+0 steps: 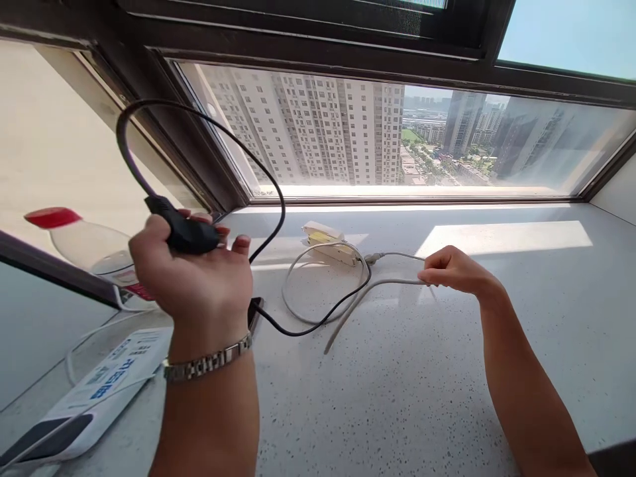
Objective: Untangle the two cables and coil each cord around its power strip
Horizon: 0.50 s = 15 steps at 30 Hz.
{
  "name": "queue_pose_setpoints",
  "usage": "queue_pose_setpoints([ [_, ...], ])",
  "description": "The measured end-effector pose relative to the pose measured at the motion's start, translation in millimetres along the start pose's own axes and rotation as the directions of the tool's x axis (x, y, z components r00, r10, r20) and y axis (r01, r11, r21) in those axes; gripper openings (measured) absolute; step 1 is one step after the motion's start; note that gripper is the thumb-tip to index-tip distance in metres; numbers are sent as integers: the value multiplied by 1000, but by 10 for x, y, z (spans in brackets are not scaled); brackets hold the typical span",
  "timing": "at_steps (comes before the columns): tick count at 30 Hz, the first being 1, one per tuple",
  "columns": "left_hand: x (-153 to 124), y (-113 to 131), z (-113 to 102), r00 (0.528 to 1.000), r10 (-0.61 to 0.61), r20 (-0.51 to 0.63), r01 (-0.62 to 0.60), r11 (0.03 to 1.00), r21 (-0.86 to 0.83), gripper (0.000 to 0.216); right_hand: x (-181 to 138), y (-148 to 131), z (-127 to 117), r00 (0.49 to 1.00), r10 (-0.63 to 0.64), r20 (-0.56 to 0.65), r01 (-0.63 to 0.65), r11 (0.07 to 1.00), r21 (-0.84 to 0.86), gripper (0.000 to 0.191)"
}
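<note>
My left hand (203,285), palm up with a metal-link watch band on the wrist, is closed round a black plug (193,235). From it a black cable (272,175) loops up and back down towards the sill, partly hidden by the hand. My right hand (452,270) pinches a pale grey cable (390,281) just above the white surface. One stretch ends loose near the middle; another leads to a grey connector (374,257). This connector lies beside a cream-coloured block (332,244) with yellow on it, amid the looped cables.
A speckled white sill (377,397) runs beneath a dark-framed window (348,202). At left, a clear bottle (82,242) with a red cap stands tilted in view, near a white, blue-lettered object (122,377) and white cords. A dark flat item (256,310) is partly hidden by my left wrist.
</note>
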<state>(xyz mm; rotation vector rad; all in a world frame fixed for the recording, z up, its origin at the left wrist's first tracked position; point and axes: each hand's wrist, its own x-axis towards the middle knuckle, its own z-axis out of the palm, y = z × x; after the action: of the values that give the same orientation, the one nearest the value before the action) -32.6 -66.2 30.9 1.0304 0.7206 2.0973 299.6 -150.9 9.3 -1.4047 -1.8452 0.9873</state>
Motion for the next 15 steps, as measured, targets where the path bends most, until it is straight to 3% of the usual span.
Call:
queue_pose_setpoints([
  [1, -120, 9, 135, 999, -32, 8, 32, 998, -55, 26, -3, -43, 34, 994, 12, 113, -10, 1000, -16, 27],
  [2, -243, 9, 261, 993, -52, 109, 58, 996, -61, 27, 4, -84, 75, 985, 9, 175, -7, 1000, -8, 25],
  [4, -480, -18, 458, 910, -69, 409, 56, 997, 44, 25, 41, -150, 176, 985, -51, 163, 34, 994, 107, 45],
  [7, -776, -104, 614, 635, -101, 766, -145, 958, 247, 17, 130, -208, 337, 995, -96, -38, 103, 901, 422, 55],
  [9, -916, -154, 661, 459, -92, 883, -331, 905, 267, 15, 185, -222, 418, 985, -1, -172, 100, 814, 572, 46],
  [10, -965, -171, 675, 417, -79, 906, -414, 870, 267, 14, 207, -225, 445, 973, 62, -223, 93, 779, 620, 41],
  [12, -1018, -185, 690, 418, -61, 907, -528, 795, 297, 12, 233, -230, 470, 950, 139, -278, 94, 723, 684, 35],
  [15, -979, -173, 678, 480, -38, 876, -557, 759, 338, 19, 218, -258, 448, 947, 94, -307, 174, 654, 736, 35],
])
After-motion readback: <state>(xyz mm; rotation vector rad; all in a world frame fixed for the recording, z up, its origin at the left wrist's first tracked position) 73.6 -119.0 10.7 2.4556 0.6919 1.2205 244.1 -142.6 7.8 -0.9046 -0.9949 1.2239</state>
